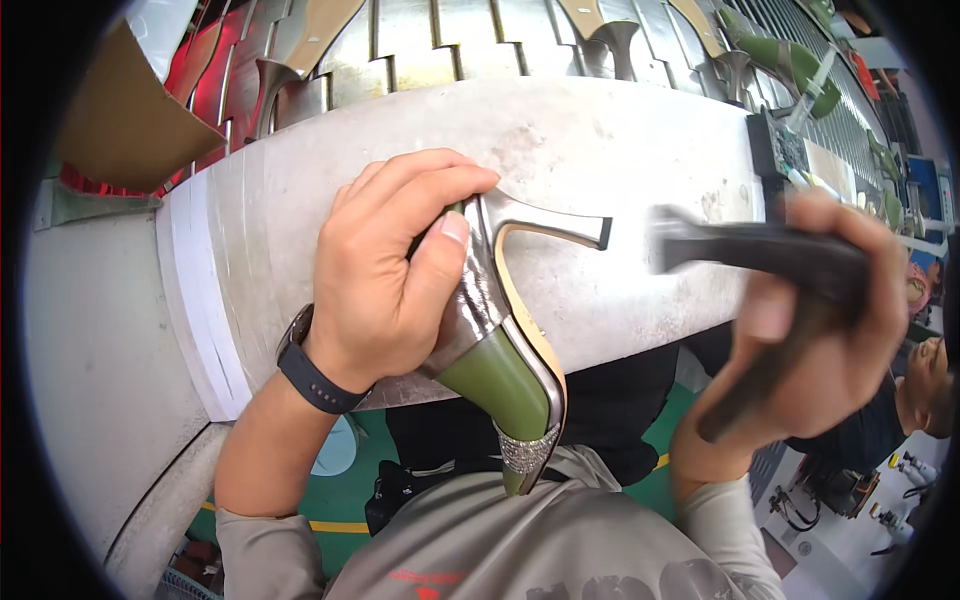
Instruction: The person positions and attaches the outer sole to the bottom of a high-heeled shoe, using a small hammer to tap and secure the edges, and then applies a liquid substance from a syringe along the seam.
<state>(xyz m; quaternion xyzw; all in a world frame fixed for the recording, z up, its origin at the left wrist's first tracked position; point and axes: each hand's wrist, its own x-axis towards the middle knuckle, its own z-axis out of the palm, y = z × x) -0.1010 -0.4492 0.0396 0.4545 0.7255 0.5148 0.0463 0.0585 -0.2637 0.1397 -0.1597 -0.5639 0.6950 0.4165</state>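
Hammering step: left hand (385,275) gripping shoe (500,350) on bench (600,150); right hand (810,330) clutching raised hammer (760,250); next needs a square blow.

Across the middle of the frame we see a pale grey worktop (620,150) with a rounded edge, scuffed and stained near its centre. Along the top edge runs a metal slatted conveyor (440,45) carrying shoe parts and green shoes (800,65) toward the upper right. A brown cardboard sheet (120,120) leans at the upper left. At the bottom we see green floor (350,500) with a yellow line (335,526). Light is bright and even.
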